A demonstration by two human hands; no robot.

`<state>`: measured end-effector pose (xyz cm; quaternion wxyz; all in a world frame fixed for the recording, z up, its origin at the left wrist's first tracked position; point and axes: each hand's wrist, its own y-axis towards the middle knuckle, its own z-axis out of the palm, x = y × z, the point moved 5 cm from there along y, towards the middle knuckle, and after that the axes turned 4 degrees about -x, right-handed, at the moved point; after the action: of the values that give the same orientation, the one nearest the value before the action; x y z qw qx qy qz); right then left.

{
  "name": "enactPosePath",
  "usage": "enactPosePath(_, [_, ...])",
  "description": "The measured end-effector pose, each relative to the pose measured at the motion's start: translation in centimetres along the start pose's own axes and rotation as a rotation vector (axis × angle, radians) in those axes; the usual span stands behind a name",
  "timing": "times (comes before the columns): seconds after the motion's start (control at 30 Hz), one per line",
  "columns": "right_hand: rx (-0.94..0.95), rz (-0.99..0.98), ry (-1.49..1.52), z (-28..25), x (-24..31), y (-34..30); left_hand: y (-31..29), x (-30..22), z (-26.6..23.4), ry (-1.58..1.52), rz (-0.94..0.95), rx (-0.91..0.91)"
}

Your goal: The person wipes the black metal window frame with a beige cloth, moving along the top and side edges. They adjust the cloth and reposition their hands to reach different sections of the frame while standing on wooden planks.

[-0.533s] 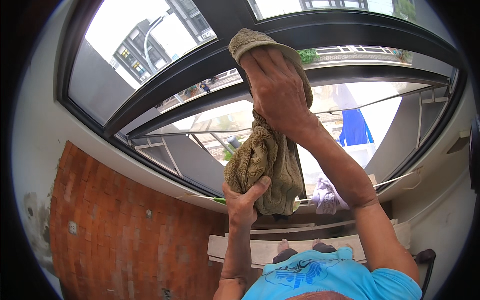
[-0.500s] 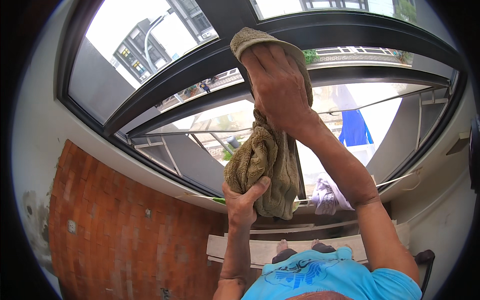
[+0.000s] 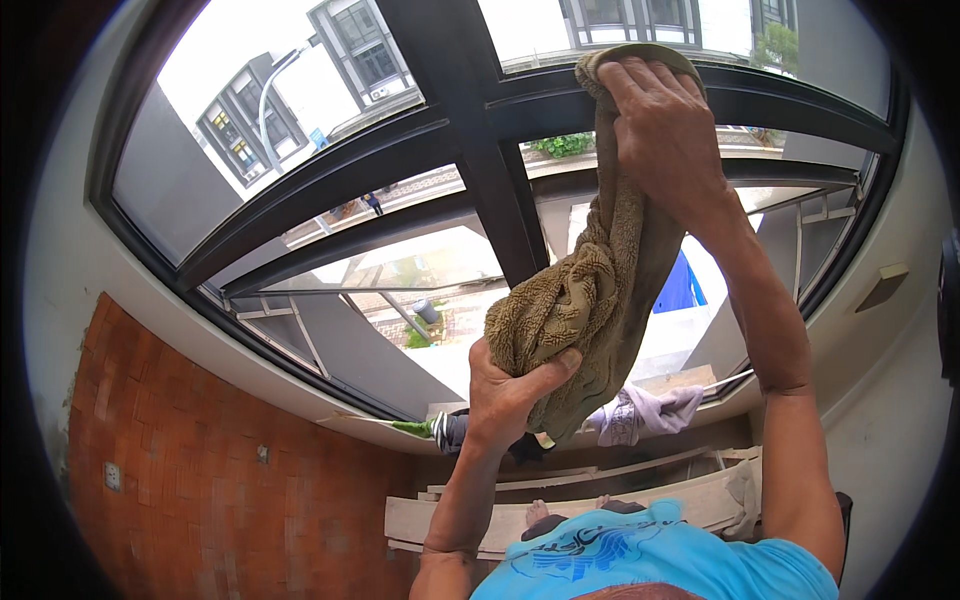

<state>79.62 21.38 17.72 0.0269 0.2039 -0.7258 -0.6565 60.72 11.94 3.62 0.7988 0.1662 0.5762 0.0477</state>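
An olive-brown towel [image 3: 610, 280] stretches between my two hands in front of the dark window frame [image 3: 470, 120]. My right hand [image 3: 665, 145], raised, presses the towel's upper end against the horizontal frame bar, its fingertips tucked under the folded edge. Lower down, my left hand [image 3: 510, 395] grips the bunched, twisted part, with the thumb lying across the front of it. The towel's loose lower end hangs beside the left hand.
Below the window, a pale lilac cloth [image 3: 645, 410] and dark and green cloths [image 3: 450, 428] hang along a line. Wooden planks [image 3: 450, 522] lie by my feet. Reddish-brown tiles [image 3: 210, 450] spread to the left. A small block [image 3: 882, 288] juts from the right wall.
My right hand has slid right along the frame bar with the towel's upper end. My left hand has shifted slightly right, still gripping the bunched part. The view has shifted too.
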Motion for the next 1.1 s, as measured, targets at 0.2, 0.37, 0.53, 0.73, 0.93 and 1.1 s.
enactPosePath(0.2, [0.075,0.1,0.009,0.1,-4.8,-1.4,1.2,3.2,0.5,-0.029,-0.038,0.03])
enactPosePath(0.37, [0.085,-0.034,-0.059,-0.8,-3.6,0.2,1.2,3.7,2.0,-0.038,-0.048,0.075])
enactPosePath(0.53, [0.174,-0.09,0.077,2.9,1.1,1.8,0.6,3.7,0.6,-0.033,-0.059,0.036])
enactPosePath(0.73, [0.243,-0.197,0.202,4.1,4.5,4.0,0.4,3.0,-0.1,-0.052,-0.031,0.007])
enactPosePath(0.93, [0.402,-0.165,0.134,3.3,3.7,5.0,0.8,2.8,0.2,-0.085,-0.037,0.049])
enactPosePath(1.1, [0.534,-0.119,-0.035,1.3,-1.0,4.2,0.2,3.3,-0.1,-0.094,-0.095,0.051])
